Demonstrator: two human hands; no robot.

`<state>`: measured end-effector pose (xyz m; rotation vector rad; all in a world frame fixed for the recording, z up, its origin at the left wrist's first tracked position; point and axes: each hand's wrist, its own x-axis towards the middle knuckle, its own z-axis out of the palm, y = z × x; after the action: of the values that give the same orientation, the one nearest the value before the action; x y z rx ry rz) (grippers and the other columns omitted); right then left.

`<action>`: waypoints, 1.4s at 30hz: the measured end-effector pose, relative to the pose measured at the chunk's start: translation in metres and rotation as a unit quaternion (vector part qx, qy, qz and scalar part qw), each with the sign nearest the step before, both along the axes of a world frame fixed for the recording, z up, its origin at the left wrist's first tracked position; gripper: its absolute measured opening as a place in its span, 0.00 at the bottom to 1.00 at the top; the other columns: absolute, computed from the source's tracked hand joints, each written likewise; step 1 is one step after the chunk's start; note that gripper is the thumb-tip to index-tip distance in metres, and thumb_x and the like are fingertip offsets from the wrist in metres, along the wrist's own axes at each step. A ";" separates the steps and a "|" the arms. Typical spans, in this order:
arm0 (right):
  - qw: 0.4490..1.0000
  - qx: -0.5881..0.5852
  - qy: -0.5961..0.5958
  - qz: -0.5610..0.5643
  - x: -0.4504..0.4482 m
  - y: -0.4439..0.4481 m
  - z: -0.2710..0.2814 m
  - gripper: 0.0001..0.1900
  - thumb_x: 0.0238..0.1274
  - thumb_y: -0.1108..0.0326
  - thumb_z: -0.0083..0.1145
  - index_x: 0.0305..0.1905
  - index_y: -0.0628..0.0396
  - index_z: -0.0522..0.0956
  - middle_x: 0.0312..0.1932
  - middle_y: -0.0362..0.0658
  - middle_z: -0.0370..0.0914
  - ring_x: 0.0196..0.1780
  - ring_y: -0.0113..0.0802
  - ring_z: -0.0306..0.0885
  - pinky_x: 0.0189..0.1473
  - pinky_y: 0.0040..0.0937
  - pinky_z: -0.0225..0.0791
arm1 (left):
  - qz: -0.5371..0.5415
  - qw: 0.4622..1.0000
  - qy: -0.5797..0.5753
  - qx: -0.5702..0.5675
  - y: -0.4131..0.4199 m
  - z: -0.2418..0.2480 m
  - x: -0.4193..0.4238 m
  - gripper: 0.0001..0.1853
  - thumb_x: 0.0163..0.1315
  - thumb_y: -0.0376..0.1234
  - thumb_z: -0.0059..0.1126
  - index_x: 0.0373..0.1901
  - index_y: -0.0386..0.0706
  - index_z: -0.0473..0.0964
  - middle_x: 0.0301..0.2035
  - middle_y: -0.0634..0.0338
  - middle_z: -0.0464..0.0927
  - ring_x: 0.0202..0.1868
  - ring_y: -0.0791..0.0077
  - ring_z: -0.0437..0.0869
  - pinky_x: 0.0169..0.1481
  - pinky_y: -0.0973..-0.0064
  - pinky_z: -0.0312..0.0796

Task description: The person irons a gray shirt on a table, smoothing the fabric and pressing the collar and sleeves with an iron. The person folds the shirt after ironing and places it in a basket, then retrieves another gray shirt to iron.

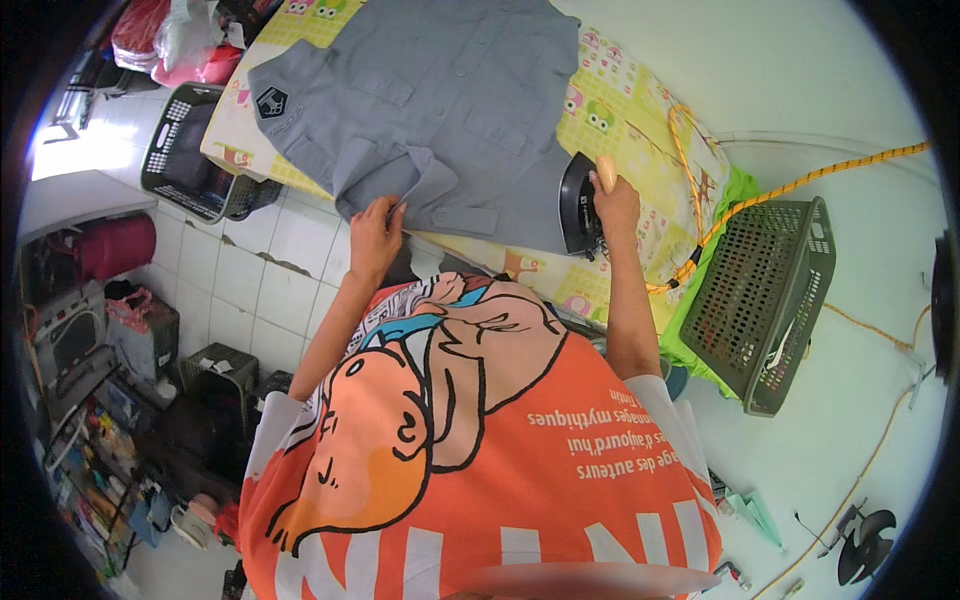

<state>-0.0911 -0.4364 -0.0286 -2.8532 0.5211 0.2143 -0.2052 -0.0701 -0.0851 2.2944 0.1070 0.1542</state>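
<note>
A grey button-up shirt (450,97) with chest pockets and a dark patch on one sleeve lies spread over a yellow patterned cloth (637,127). My left hand (377,232) pinches the edge of the shirt's cuff, which is lifted and folded open. At the shirt's right edge, my right hand (616,210) is closed round the wooden handle of a black clothes iron (579,206). The iron's soleplate side is turned toward the shirt; whether it touches the fabric I cannot tell.
A yellow braided cord (810,191) runs from the right over the cloth's edge. An olive plastic basket (750,300) stands at the right on green fabric. Another basket (184,150) with dark contents is at the left. A small crate (221,364) stands on the tiled floor.
</note>
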 end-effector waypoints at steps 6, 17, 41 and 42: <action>0.992 0.034 0.003 0.123 -0.037 0.046 -0.016 0.22 0.60 0.47 0.61 0.41 0.59 0.80 0.34 0.59 0.81 0.41 0.60 0.80 0.42 0.53 0.71 | -0.007 0.999 0.010 0.029 0.001 -0.001 -0.002 0.11 0.65 0.35 0.58 0.43 0.38 0.78 0.38 0.48 0.82 0.41 0.49 0.83 0.45 0.61 0.71; 0.997 -0.025 -0.059 0.034 0.007 -0.011 -0.013 0.15 0.60 0.58 0.59 0.38 0.61 0.80 0.34 0.59 0.81 0.40 0.59 0.80 0.43 0.51 0.73 | 0.034 0.999 0.029 0.025 -0.003 -0.003 -0.012 0.09 0.66 0.36 0.56 0.41 0.40 0.75 0.31 0.53 0.80 0.34 0.58 0.81 0.47 0.61 0.66; 0.939 -0.146 -0.293 0.105 -0.040 -0.131 -0.025 0.34 0.64 0.39 0.54 0.62 0.58 0.69 0.57 0.59 0.71 0.61 0.53 0.69 0.56 0.54 0.63 | 0.490 0.766 0.160 -0.383 0.044 -0.035 -0.003 0.56 0.49 0.53 0.73 0.68 0.37 0.44 0.47 0.45 0.72 0.46 0.57 0.77 0.45 0.60 0.73; 0.970 -0.115 -0.191 0.098 -0.050 -0.116 -0.036 0.34 0.63 0.42 0.56 0.62 0.59 0.70 0.57 0.59 0.71 0.61 0.53 0.68 0.58 0.54 0.61 | 0.470 0.763 0.197 -0.398 0.058 -0.039 0.006 0.56 0.49 0.54 0.73 0.68 0.36 0.46 0.49 0.44 0.71 0.49 0.54 0.76 0.47 0.56 0.72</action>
<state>-0.1409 -0.5521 -0.0649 -3.0556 0.1939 -0.3828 -0.1989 -0.0123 -0.1244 1.1976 1.2918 0.0956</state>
